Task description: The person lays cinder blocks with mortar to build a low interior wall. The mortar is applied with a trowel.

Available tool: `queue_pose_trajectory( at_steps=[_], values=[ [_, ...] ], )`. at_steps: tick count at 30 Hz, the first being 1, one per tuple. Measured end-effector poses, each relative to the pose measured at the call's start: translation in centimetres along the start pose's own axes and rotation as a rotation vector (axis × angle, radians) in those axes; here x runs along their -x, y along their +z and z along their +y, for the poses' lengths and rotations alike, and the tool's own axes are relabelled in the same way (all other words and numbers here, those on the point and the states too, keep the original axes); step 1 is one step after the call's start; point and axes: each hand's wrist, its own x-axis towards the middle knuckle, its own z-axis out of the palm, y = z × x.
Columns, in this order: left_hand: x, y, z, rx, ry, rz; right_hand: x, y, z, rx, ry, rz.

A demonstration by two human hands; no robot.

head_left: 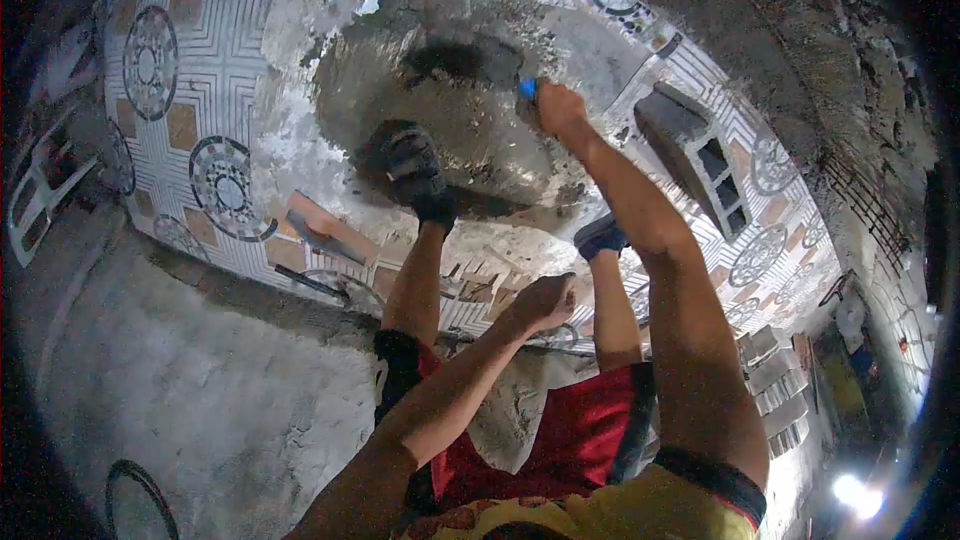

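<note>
My right hand (560,108) is closed around a tool with a blue handle end (527,88), over the right side of a patch of wet grey mortar (480,140). The working part of that tool is dark and mostly hidden. Lower down, near my right knee, my left hand (548,302) is curled closed, and whatever its fingers may hold is hidden. One of my feet, in a dark shoe (413,160), stands on the mortar's left part. My other shoe (601,237) is at the patch's lower right edge.
A hollow concrete block (695,155) lies to the right on patterned tiles (228,185). At the left, a float with a reddish board (325,227) rests near the tile edge, with a dark-handled tool (312,282) below. Stacked blocks (775,390) stand at lower right.
</note>
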Motion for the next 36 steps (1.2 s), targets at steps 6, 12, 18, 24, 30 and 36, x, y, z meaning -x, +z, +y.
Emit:
queue_pose_trajectory(
  at_steps=[6, 12, 18, 24, 30, 36],
  values=[
    [0.5, 0.8, -0.1, 0.039, -0.053, -0.252, 6.9, 6.3, 2.6, -0.317, 0.304, 0.223],
    [1.4, 3.8, -2.1, -0.098, 0.001, -0.332, 0.0, 16.0, -4.6, -0.511, 0.202, 0.33],
    [-0.4, 5.1, -9.0, 0.525, -0.089, -0.297, 8.4, 16.0, 2.8, -0.727, 0.154, 0.289],
    [1.0, 6.2, -5.1, -0.176, 0.053, -0.484, -1.1, 17.7, -3.3, -0.671, 0.093, 0.25],
    [1.9, 1.9, -2.1, -0.257, -0.102, -0.55, -2.6, 12.9, -3.5, -1.47, -0.306, -0.033],
    [0.8, 1.5, 0.5, -0.257, -0.186, -0.567, 1.3, 9.2, -7.2, -0.538, -0.082, 0.221]
  ],
)
